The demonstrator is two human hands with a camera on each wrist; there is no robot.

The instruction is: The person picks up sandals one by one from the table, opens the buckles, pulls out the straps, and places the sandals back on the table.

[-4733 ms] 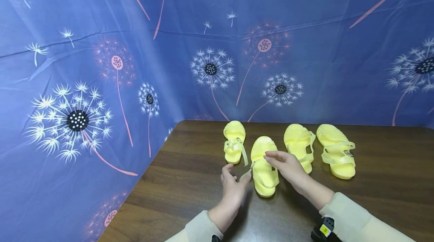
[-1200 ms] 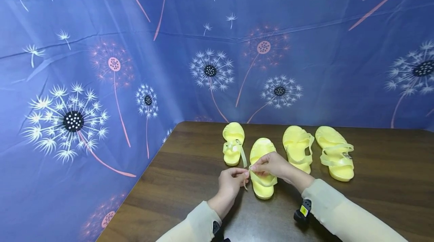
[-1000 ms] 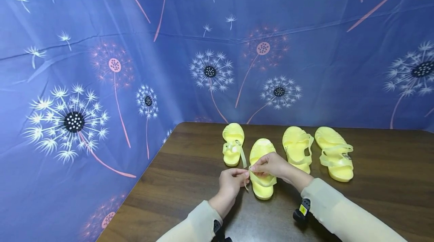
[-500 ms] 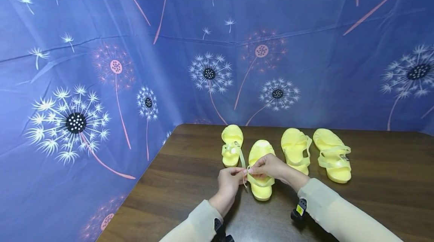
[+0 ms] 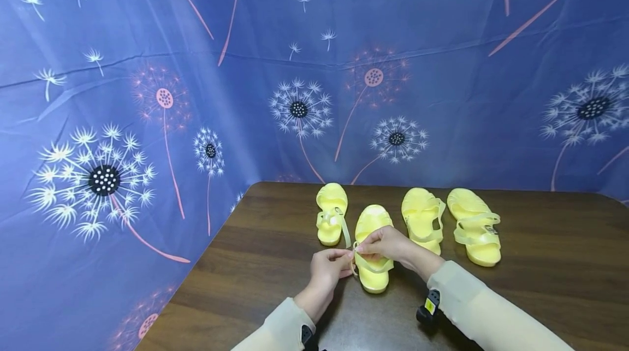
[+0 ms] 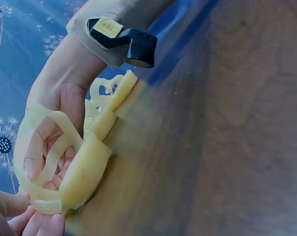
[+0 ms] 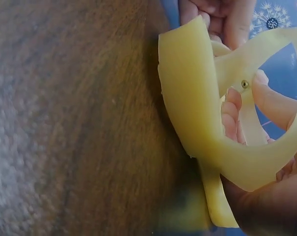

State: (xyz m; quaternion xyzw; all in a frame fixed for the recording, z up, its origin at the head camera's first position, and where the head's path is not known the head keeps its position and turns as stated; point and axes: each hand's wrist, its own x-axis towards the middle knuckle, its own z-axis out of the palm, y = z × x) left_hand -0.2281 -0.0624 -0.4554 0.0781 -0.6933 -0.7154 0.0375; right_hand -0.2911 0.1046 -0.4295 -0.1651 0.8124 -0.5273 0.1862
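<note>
The left hand point(image 5: 324, 274) pinches a strap of the nearest yellow sandal point(image 5: 374, 283) between thumb and fingers; the right hand point(image 5: 391, 244) grips the same strapwork, its fingertips close together. That sandal sits farther from the table point(image 5: 550, 269)'s far edge than the other three sandals point(image 5: 421, 214). Only the right wrist view clearly shows a small metal eyelet point(image 7: 245, 84) beside the right thumb.

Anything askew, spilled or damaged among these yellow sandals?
Yes: the leftmost sandal has a strap trailing loose past its side, which looks odd compared with the rightmost sandal, whose bands run across it. It may simply be unbuckled; no spill or damage shows.
</note>
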